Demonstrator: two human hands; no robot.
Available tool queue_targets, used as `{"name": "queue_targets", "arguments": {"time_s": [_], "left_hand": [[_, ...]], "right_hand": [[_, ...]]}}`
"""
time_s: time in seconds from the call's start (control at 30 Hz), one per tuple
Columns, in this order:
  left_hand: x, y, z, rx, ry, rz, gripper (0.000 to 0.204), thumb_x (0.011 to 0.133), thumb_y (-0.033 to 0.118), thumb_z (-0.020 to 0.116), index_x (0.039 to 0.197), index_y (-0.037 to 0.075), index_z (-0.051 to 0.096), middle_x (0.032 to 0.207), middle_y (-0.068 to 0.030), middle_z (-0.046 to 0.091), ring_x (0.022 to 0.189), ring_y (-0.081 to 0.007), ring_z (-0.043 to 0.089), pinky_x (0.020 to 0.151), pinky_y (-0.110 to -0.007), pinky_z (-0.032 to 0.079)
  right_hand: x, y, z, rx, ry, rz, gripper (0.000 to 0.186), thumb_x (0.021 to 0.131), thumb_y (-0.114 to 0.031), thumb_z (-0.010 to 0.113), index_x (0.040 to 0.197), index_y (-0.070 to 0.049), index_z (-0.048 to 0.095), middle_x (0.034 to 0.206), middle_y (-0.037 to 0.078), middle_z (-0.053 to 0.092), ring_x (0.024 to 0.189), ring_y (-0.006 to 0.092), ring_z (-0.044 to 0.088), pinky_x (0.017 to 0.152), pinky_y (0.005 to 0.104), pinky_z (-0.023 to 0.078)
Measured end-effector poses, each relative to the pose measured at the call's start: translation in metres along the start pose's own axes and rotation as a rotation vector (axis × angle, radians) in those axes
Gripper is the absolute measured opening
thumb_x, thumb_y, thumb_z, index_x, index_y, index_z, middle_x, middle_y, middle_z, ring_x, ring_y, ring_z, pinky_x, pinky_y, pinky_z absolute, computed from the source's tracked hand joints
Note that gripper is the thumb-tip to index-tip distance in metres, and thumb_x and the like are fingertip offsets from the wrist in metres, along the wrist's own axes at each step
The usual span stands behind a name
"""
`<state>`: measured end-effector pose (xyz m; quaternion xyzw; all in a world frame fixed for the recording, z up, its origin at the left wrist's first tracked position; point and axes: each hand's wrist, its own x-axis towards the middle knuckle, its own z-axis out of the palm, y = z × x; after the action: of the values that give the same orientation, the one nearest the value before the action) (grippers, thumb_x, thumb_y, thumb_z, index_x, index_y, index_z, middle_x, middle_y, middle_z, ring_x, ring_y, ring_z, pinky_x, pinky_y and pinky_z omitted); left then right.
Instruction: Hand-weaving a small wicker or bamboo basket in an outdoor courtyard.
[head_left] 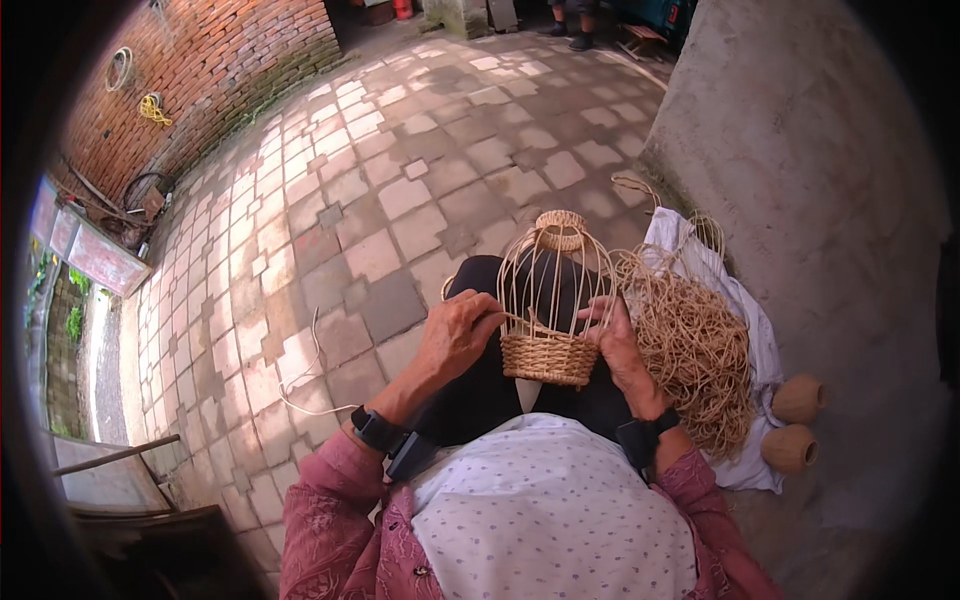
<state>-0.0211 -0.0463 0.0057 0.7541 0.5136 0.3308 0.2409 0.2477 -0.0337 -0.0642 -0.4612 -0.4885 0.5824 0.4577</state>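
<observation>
A woven basket [550, 355] rests between my dark-trousered legs, with a dense lower band, an open cage of thin upright spokes and a woven ring at the top. At the basket's left side, just above the band, my left hand [462, 322] has its thumb and fingers closed on a pale weaving strand. My right hand [610, 335] is at the right side, fingers closed on the spokes. A big tangle of tan cord [700, 375] lies on a white cloth [680, 237] to my right.
Two tan pots [797, 398] sit beside the cloth near a concrete surface [800, 180]. A paved floor [380, 195] stretches ahead to a brick wall [200, 60] with hanging coils. Another person's legs [575, 30] show at the back. Boards [100, 470] are at lower left.
</observation>
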Motion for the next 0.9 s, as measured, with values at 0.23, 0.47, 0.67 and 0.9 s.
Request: {"name": "queue_targets", "arguments": {"time_s": [0.23, 0.47, 0.67, 0.9], "left_hand": [[0.025, -0.003, 0.016, 0.031, 0.182, 0.034, 0.011, 0.081, 0.014, 0.069, 0.085, 0.004, 0.066, 0.081, -0.0112, 0.061, 0.069, -0.0288, 0.062, 0.063, -0.038, 0.048], [0.003, 0.028, 0.015, 0.11, 0.14, 0.305, 0.019, 0.074, 0.008, 0.071, 0.092, 0.011, 0.067, 0.08, -0.0072, 0.054, 0.068, -0.025, 0.059, 0.06, -0.037, 0.047], [0.014, 0.031, 0.018, 0.214, 0.079, 0.297, 0.016, 0.073, 0.009, 0.068, 0.089, 0.011, 0.068, 0.079, -0.0071, 0.052, 0.074, -0.0258, 0.057, 0.062, -0.037, 0.046], [0.027, 0.024, 0.016, 0.249, -0.147, 0.271, 0.019, 0.072, 0.009, 0.061, 0.09, 0.008, 0.068, 0.077, -0.0088, 0.055, 0.073, -0.0287, 0.057, 0.063, -0.039, 0.047]], "right_hand": [[-0.001, 0.008, 0.002, -0.047, -0.008, -0.047, 0.043, 0.074, 0.002, 0.055, 0.115, -0.005, 0.046, 0.104, 0.007, 0.053, 0.103, 0.0153, 0.054, 0.082, 0.0267, 0.048], [0.002, 0.012, -0.002, -0.081, 0.038, -0.051, 0.044, 0.075, -0.001, 0.056, 0.117, -0.004, 0.046, 0.104, 0.007, 0.055, 0.099, 0.0155, 0.056, 0.083, 0.028, 0.048], [0.003, 0.019, -0.002, -0.094, 0.047, -0.072, 0.043, 0.073, -0.001, 0.056, 0.116, -0.003, 0.047, 0.102, 0.008, 0.058, 0.099, 0.0164, 0.058, 0.084, 0.0291, 0.048], [0.004, 0.017, 0.001, -0.117, 0.064, -0.065, 0.044, 0.072, -0.001, 0.054, 0.115, -0.003, 0.047, 0.1, 0.009, 0.058, 0.095, 0.0166, 0.058, 0.084, 0.0297, 0.047]]}}
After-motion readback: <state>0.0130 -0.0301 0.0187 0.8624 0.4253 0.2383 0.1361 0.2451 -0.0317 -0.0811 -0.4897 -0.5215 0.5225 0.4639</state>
